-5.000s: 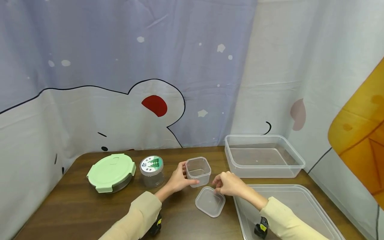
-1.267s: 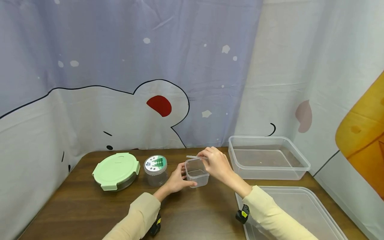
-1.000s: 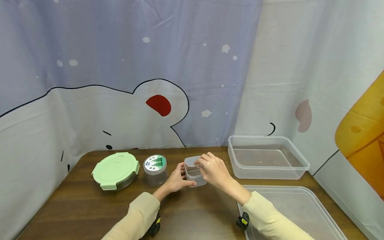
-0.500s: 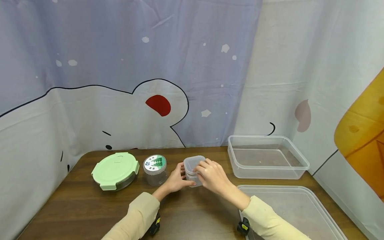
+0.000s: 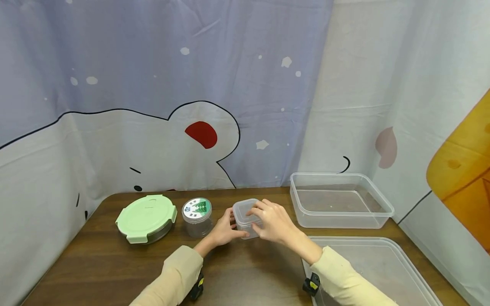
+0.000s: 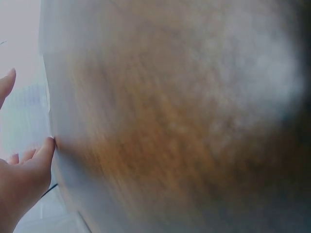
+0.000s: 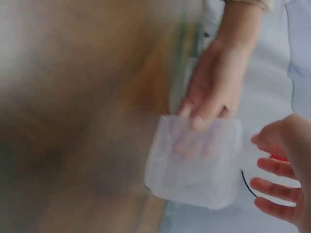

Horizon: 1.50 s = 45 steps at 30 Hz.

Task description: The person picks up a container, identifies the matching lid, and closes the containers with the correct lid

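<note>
A small clear plastic food container point(image 5: 246, 229) stands upright on the wooden table, its square translucent lid point(image 5: 243, 209) lying over the opening. My left hand point(image 5: 223, 229) grips the container from the left side, thumb at the front and fingers behind; in the right wrist view these fingers show through the clear wall. Just above the lid's right part is my right hand point(image 5: 272, 221), thumb and fingers spread apart. In the right wrist view, the right fingers point(image 7: 274, 190) are bent loosely beside the lidded container point(image 7: 192, 162), with a gap between.
Left of the container stand a round jar point(image 5: 197, 219) with a green-and-white label and a round box with a pale green clip lid point(image 5: 147, 216). To the right are a large clear plastic bin point(image 5: 340, 219) and its flat lid point(image 5: 367, 259). A printed curtain point(image 5: 268, 106) hangs behind.
The small lid went from the table, in my right hand, onto the container's top. My right fingers have since spread and come off its edge. My left hand keeps its grip.
</note>
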### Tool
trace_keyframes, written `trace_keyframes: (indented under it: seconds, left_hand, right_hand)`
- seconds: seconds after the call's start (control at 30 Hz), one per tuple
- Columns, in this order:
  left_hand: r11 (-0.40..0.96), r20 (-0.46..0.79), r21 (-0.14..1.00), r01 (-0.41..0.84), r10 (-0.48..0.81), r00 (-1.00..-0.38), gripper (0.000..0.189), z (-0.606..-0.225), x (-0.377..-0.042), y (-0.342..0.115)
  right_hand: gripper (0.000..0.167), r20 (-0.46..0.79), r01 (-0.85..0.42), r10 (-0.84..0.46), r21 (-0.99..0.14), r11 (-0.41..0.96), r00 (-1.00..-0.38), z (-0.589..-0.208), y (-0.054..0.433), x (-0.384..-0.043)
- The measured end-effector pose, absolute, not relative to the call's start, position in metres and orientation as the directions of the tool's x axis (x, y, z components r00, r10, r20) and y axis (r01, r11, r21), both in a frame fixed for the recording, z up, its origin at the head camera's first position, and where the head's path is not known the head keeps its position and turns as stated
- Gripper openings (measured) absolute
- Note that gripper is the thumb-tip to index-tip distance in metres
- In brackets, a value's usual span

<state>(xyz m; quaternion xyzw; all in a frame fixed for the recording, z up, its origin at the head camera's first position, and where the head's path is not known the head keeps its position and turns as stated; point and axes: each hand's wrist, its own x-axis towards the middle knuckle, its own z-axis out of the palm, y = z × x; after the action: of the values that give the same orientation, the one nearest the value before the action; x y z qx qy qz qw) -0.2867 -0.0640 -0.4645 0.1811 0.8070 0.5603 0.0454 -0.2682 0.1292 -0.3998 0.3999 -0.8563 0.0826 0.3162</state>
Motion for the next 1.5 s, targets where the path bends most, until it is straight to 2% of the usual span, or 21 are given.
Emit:
trace_keyframes:
  seconds: [0.27, 0.6, 0.77, 0.93, 1.2, 1.5]
  left_hand:
    - [0.313, 0.117, 0.922, 0.23, 0.339, -0.933, 0.085, -0.463, -0.287, -0.065]
    - [0.301, 0.114, 0.924, 0.235, 0.369, -0.922, 0.084, -0.458, -0.285, -0.068]
    - [0.311, 0.11, 0.919, 0.241, 0.385, -0.916, 0.084, -0.458, -0.286, -0.069]
    - [0.319, 0.1, 0.918, 0.237, 0.39, -0.915, 0.084, -0.459, -0.287, -0.07]
    - [0.315, 0.094, 0.921, 0.23, 0.393, -0.915, 0.085, -0.457, -0.286, -0.07]
    - [0.311, 0.091, 0.924, 0.225, 0.393, -0.915, 0.085, -0.457, -0.286, -0.07]
  right_hand:
    - [0.035, 0.476, -0.759, -0.66, -0.023, 0.651, -0.581, -0.376, 0.137, -0.287]
    - [0.062, 0.22, -0.761, -0.729, -0.236, 0.605, -0.648, -0.373, 0.142, -0.31]
    - [0.077, 0.112, -0.732, -0.744, -0.323, 0.6, -0.659, -0.376, 0.141, -0.322]
    - [0.085, 0.059, -0.717, -0.755, -0.368, 0.592, -0.654, -0.378, 0.137, -0.331]
    - [0.088, -0.026, -0.705, -0.772, -0.39, 0.593, -0.635, -0.379, 0.133, -0.338]
    - [0.09, -0.017, -0.719, -0.781, -0.379, 0.583, -0.624, -0.382, 0.131, -0.34]
